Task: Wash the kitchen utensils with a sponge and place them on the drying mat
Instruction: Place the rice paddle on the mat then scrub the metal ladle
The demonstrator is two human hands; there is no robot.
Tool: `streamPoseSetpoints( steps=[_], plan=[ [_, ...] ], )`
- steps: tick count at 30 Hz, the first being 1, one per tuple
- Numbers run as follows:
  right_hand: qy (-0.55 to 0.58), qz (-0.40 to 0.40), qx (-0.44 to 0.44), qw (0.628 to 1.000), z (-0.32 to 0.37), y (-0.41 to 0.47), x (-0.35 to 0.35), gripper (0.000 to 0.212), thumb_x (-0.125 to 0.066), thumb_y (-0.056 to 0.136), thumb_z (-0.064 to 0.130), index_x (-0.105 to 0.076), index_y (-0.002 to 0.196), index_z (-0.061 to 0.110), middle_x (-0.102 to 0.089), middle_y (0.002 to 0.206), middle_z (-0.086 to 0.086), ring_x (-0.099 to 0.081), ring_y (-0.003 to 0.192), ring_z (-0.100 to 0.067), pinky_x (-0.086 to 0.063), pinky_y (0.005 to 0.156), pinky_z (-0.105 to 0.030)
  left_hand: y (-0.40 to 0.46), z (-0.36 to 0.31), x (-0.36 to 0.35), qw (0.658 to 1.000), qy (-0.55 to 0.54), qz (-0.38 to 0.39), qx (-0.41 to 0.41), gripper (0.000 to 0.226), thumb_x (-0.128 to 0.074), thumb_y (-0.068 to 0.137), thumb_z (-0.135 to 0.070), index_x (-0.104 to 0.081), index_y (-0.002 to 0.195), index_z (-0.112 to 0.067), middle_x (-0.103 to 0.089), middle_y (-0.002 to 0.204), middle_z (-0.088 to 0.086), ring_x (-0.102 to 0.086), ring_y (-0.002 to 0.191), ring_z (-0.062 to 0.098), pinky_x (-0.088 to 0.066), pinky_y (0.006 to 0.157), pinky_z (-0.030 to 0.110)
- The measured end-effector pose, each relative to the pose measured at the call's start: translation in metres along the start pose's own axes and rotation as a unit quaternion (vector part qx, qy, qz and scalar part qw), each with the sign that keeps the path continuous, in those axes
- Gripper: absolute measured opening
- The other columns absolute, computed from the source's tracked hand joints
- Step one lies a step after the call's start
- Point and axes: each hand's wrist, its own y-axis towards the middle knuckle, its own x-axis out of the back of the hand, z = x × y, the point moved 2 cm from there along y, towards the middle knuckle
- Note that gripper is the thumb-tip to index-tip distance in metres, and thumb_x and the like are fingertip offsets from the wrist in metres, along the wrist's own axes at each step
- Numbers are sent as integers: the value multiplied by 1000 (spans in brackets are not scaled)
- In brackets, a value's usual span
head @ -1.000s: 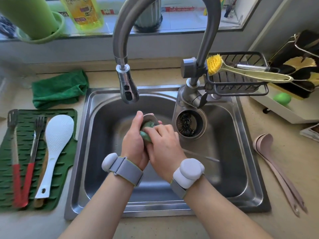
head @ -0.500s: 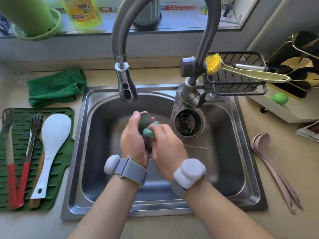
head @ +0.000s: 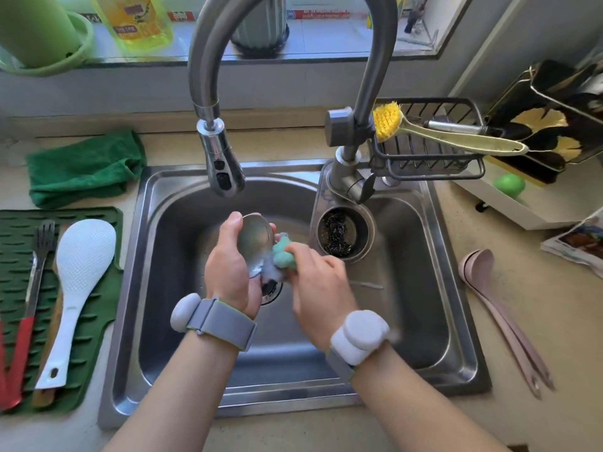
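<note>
since the earlier frame the teal sponge [head: 283,256] slid off the round steel spoon bowl [head: 256,244] toward 3 o'clock; left hand [head: 228,272] clamped the spoon, right hand [head: 318,282] clamped the sponge.

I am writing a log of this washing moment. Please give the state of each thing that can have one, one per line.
left hand: shut on metal spoon
metal spoon: held over sink, being scrubbed
right hand: shut on sponge
sponge: pressed against spoon
faucet: no running water seen
white rice paddle: lying on drying mat
pink spoons: lying on counter right of sink, not on mat
</note>
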Motion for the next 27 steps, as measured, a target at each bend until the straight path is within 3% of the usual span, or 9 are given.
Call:
streamPoseSetpoints(
  steps=[6,9,12,15,17,20,22,24,27],
  plan=[
    [-32,-16,-122,992,-68,-34,25,35,-51,76,12,-52,108,27,-65,99,3,-57,94,-27,-29,73,-32,7,0,2,1000,1,-7,-8,31,-55,92,-37,-65,97,-8,-67,88,15,-63,79,29,-53,86,41],
    [22,-32,-58,998,-15,-8,13,28,-47,80,20,-59,104,22,-64,100,1,-53,90,-27,-34,72,-34,1,14,-13,999,-33,18,37,31,-57,90,-41,-66,93,-11,-65,88,14,-62,81,30,-51,83,40],
    [82,-77,10,994,20,15,14,27,-46,83,19,-65,102,16,-62,97,-3,-50,88,-25,-42,79,-36,-8,26,-22,991,-69,79,77,36,-56,89,-46,-69,86,-13,-65,94,13,-61,91,30,-47,93,42],
    [16,-139,28,990,12,23,21,22,-57,84,17,-67,104,17,-63,95,-3,-52,88,-26,-44,79,-36,-14,29,-23,984,-110,122,72,38,-49,95,-41,-66,102,-7,-64,104,13,-59,104,25,-41,103,37],
    [-46,-99,-10,994,9,23,22,21,-58,82,24,-66,102,20,-65,89,-2,-53,85,-29,-39,74,-39,-12,28,-23,986,-102,111,71,37,-49,95,-38,-66,103,-6,-65,103,15,-59,103,25,-43,100,36],
    [182,10,-99,978,14,22,19,21,-56,83,30,-64,101,22,-68,90,0,-61,85,-23,-48,77,-40,-10,29,-21,991,-75,81,69,37,-59,86,-44,-69,96,-10,-65,99,15,-61,95,26,-49,88,36],
    [268,-45,-151,950,13,28,23,19,-63,83,30,-65,101,23,-68,89,2,-62,86,-18,-50,80,-36,-13,31,-23,990,-81,94,70,36,-53,92,-41,-68,95,-8,-68,92,13,-65,90,23,-54,82,31],
    [103,-114,-134,979,13,28,27,20,-59,83,33,-63,102,25,-66,89,1,-55,88,-24,-41,79,-36,-13,32,-25,987,-81,109,83,36,-45,96,-38,-66,93,-8,-68,87,10,-65,86,21,-55,79,28],
    [91,-3,-66,994,18,25,18,28,-52,80,30,-62,104,22,-66,93,0,-50,88,-27,-40,80,-40,-12,29,-23,989,-68,97,86,38,-47,93,-44,-63,94,-9,-65,89,11,-62,89,25,-50,86,33]
  ],
)
